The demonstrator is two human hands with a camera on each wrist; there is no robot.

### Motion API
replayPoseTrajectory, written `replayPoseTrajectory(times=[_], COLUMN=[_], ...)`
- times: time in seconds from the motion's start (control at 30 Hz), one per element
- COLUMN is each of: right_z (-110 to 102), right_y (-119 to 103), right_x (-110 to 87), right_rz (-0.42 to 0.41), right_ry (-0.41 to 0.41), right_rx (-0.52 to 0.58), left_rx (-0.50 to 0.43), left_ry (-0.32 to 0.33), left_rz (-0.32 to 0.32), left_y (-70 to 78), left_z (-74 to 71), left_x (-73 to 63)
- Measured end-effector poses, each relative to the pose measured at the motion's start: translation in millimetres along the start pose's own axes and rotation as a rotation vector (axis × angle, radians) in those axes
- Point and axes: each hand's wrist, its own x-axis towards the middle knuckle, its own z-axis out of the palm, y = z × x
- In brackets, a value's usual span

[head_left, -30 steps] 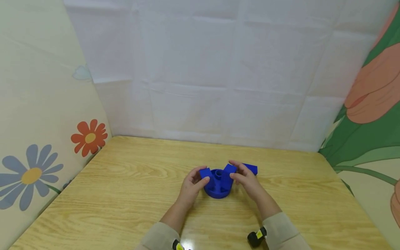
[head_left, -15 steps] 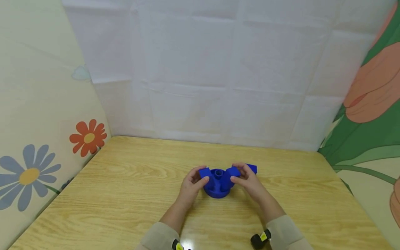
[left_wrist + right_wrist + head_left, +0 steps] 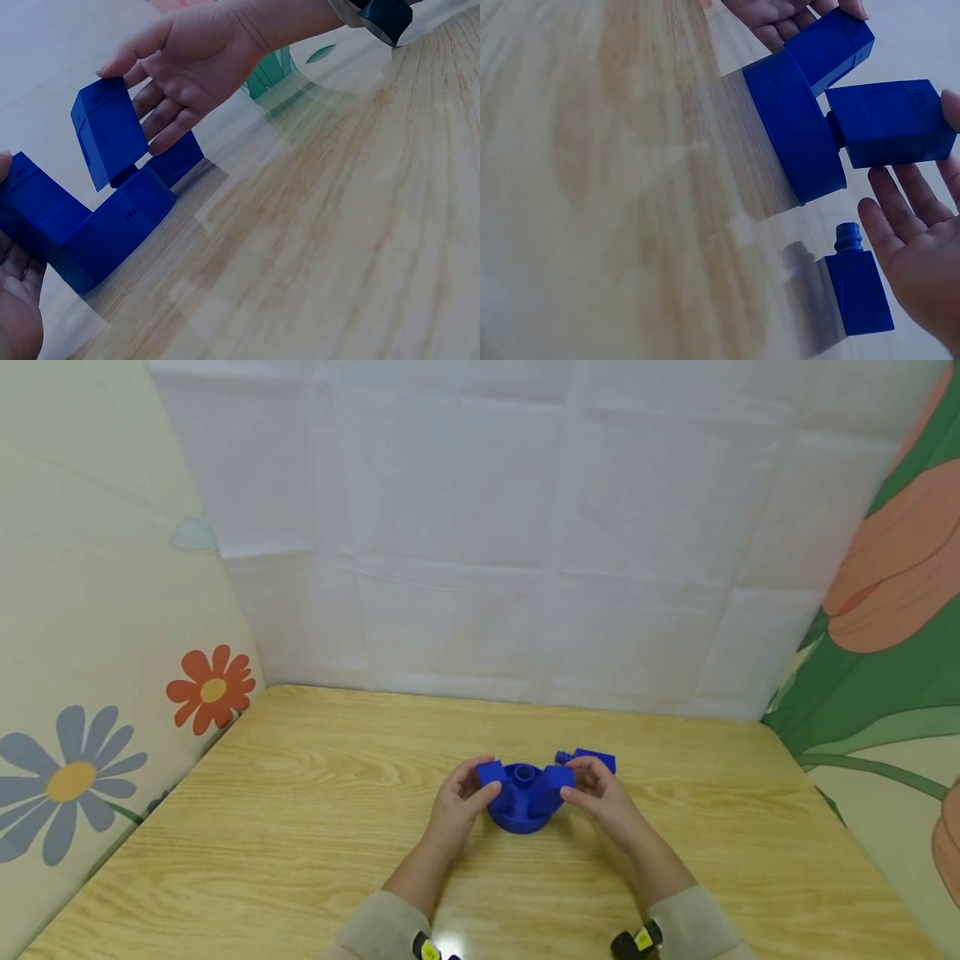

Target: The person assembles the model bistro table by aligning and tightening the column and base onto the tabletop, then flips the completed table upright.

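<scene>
A round blue plastic base [image 3: 520,823] with a raised ring in its middle stands on the table. My left hand [image 3: 457,806] grips a blue block [image 3: 492,772] at the base's left side, thumb on the near face. Opposite it, my right hand [image 3: 606,795] pinches a second blue block [image 3: 892,124] between thumb and fingers. This block leans outward, and its narrow dark neck [image 3: 837,129] meets the base in the right wrist view. Beyond the right hand, a third blue block [image 3: 861,292] with a ridged, screw-like neck [image 3: 847,237] lies loose.
The wood-grain table [image 3: 337,777] reaches back to a hanging white sheet [image 3: 450,527]. Flower-printed panels [image 3: 90,610] flank it on the left and right. Both wrists wear black camera straps [image 3: 637,938] over the sleeves.
My right hand has shifted slightly right and toward me, and its block has turned and tilted outward. The loose block's ridged neck has come into sight. My left hand stays on its block.
</scene>
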Motion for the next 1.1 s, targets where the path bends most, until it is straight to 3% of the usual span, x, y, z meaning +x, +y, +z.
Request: replayPoseTrajectory(times=[0.23,0.47,0.6,0.77,0.93,1.1], right_z=[-3.1,-0.2,4.1,13.0,19.8,15.8], right_y=[0.5,3.2,3.5,2.1,1.6,4.4], right_x=[-6.3,-7.2,-6.6,-3.0,-0.5,-2.9], right_rz=[-0.045,-0.044,-0.068,-0.059,-0.034,-0.082], right_ry=[-0.023,-0.044,-0.063,-0.006,0.042,-0.011], right_rx=[-0.006,-0.09,-0.124,-0.17,-0.182,-0.131], left_rx=[-0.008,-0.017,-0.028,-0.036,-0.036,-0.028], left_ry=[-0.007,-0.04,-0.027,0.001,0.006,0.003], left_rz=[0.004,0.116,0.049,-0.013,-0.023,-0.014], left_y=[0.9,-4.9,-3.1,-0.9,0.1,0.3], left_z=[0.2,-1.8,-0.8,0.9,1.2,0.6], left_x=[-0.6,0.5,0.3,1.8,2.3,1.5])
